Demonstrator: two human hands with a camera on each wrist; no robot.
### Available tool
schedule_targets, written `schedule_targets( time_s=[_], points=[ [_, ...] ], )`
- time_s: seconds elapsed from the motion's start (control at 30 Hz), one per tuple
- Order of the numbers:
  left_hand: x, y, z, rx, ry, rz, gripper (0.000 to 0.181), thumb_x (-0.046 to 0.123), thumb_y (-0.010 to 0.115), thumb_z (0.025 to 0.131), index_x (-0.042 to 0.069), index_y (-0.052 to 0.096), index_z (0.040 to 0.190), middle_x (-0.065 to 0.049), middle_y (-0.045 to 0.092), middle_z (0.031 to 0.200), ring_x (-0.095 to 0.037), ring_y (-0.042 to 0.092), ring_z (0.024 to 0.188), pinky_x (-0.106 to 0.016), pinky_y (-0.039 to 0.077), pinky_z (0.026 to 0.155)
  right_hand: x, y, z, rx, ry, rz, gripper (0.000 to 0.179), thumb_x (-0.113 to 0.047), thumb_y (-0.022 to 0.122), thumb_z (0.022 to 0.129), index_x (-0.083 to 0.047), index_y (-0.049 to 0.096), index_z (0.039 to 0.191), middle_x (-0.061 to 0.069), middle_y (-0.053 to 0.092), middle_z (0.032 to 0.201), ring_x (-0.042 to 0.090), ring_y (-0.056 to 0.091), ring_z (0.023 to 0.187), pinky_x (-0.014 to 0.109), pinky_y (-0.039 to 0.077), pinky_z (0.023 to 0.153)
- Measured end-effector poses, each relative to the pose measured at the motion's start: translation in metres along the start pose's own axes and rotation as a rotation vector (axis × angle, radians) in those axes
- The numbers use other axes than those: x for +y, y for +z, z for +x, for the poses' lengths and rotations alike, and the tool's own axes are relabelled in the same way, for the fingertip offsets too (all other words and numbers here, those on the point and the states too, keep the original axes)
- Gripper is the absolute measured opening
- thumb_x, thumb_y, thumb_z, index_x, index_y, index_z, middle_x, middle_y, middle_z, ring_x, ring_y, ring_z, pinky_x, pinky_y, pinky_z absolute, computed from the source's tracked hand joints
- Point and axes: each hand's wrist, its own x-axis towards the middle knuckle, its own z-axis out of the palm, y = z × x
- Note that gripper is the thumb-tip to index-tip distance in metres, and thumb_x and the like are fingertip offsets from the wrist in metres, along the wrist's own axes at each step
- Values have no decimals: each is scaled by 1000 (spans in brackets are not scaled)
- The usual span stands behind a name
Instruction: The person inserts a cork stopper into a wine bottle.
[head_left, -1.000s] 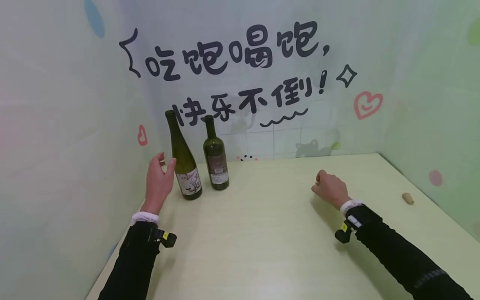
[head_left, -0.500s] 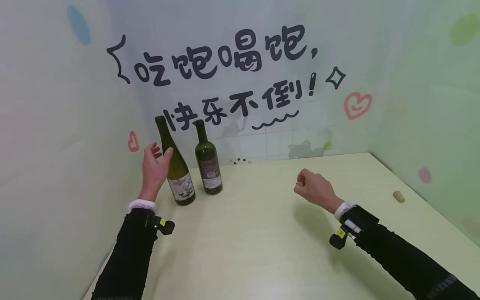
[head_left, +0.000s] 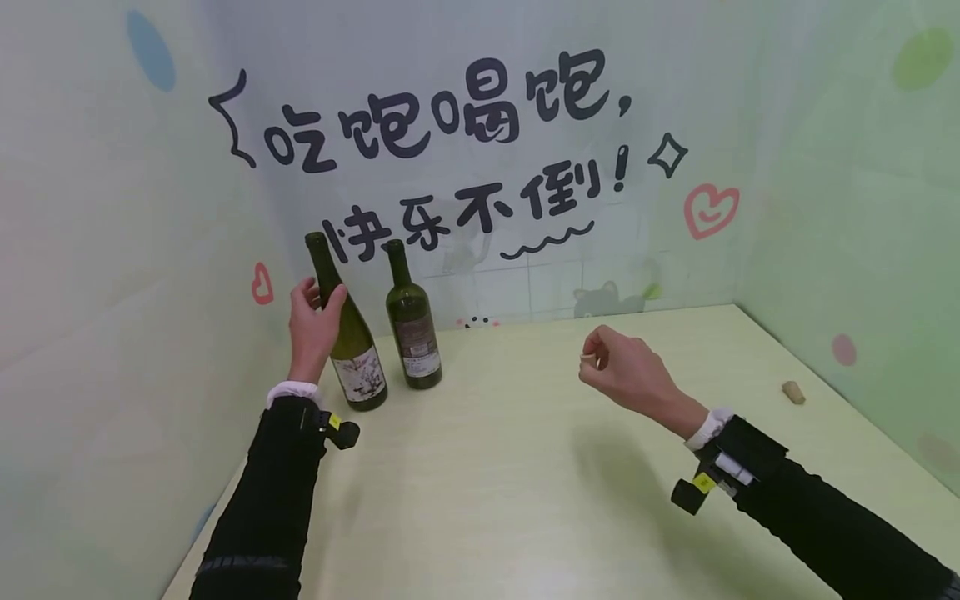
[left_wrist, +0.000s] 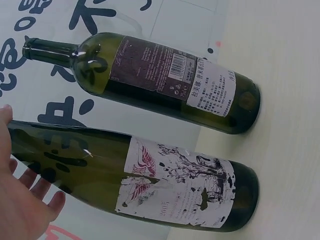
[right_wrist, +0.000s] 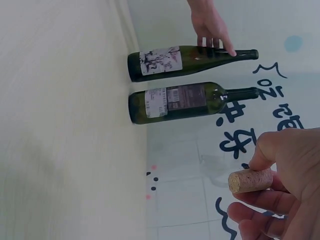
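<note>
Two green glass wine bottles stand upright at the back left. My left hand is round the upper body of the taller wine bottle, thumb on one side and fingers on the other; its torn white label faces the left wrist camera. Close beside it, untouched, is the shorter wine bottle with a dark and white label. Above the table, to the right, my right hand pinches a cork between thumb and fingers. One cork end shows plainly in the right wrist view.
A second cork-like piece lies near the right edge of the pale table. Printed walls stand behind and at both sides, the left one near my left hand.
My left hand has moved in from beside the taller wine bottle and closed round it. The right hand, with its cork, has shifted left and risen off the table. The head view has turned slightly.
</note>
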Motion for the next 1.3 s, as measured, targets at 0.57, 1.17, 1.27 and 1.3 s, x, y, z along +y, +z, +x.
schedule_targets(
  time_s=[0.57,1.17,1.27,1.3],
  points=[
    [9,6,6,-9,4,-12,81,57,52,90,10,26,151,-13,41,142,-30,45,120,-45,36,102,-14,-29,-11,58,-46,29,12,-17,60,85,-11,58,94,-3,60,80,14,55,70,31,43,56],
    [-2,0,-9,-19,43,45,81,60,51,89,8,31,148,-16,46,138,-32,47,117,-47,36,100,-13,-50,-16,111,-73,44,10,-14,61,86,-9,58,95,0,61,82,15,57,74,31,43,57],
    [-3,-2,-14,-29,65,60,83,62,51,88,8,31,148,-17,46,138,-32,47,118,-48,35,101,-13,-54,-17,128,-82,52,10,-13,62,87,-9,58,95,0,61,82,15,57,74,31,43,58],
    [-3,-3,-16,-34,76,65,82,61,51,88,7,31,148,-18,46,138,-33,47,118,-49,35,101,-13,-55,-17,135,-86,53,10,-13,62,87,-9,58,95,0,61,82,15,57,74,31,43,58]
  ],
)
